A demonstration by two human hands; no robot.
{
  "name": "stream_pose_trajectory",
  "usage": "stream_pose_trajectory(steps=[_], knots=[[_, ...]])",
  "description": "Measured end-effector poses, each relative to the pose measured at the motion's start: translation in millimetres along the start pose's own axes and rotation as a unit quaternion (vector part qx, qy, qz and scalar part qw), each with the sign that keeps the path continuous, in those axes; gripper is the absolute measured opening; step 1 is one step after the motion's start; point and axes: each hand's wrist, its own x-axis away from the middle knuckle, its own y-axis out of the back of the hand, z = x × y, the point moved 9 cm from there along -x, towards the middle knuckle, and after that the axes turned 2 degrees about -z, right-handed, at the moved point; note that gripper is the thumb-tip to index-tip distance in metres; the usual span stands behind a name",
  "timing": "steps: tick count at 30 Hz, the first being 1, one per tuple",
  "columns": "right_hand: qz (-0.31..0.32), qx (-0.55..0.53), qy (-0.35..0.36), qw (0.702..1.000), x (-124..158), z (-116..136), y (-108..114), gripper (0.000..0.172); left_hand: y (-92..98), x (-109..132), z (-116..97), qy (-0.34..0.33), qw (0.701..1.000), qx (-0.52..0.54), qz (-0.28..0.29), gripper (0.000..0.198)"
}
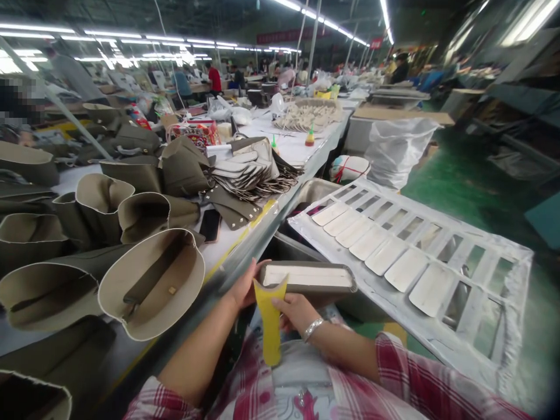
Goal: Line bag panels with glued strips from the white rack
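In front of my body, my left hand (245,284) grips the left end of an olive-grey bag body (315,297). A long white panel (310,276) with rounded corners lies on the face turned up. My right hand (297,314) is closed on a flat yellow scraper (269,318) with a curved, notched top edge. The scraper stands upright, its notched end overlapping the panel's left part in view; whether it touches the panel I cannot tell. Some fingers of both hands are hidden behind the bag body and the scraper.
To my right, a white slatted rack (472,291) carries several white panels (406,269). Open olive bag bodies (153,280) crowd the table at left, near a phone (210,225) and stacked flat pieces (245,175). A glue bottle (310,137) stands farther back.
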Motion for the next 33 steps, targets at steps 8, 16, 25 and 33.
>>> stream_pose_trajectory(steps=[8,16,25,33], knots=[[0.032,-0.114,-0.001,0.993,-12.5,-5.2,-17.8,0.025,-1.1,0.5,-0.1,-0.057,0.995,0.079,0.019,0.065],[0.084,-0.165,-0.02,0.983,-18.1,-2.5,-13.0,0.056,-1.6,-9.7,-3.7,-0.076,0.995,0.034,-0.054,0.058],[0.111,-0.19,-0.053,0.974,-27.2,-7.8,-6.3,0.052,-7.5,-20.9,-12.2,-0.063,0.991,-0.041,-0.108,0.049],[0.112,-0.169,-0.054,0.978,-21.7,-5.4,2.8,0.053,3.9,-20.6,-19.2,-0.098,0.954,-0.221,-0.177,0.04]])
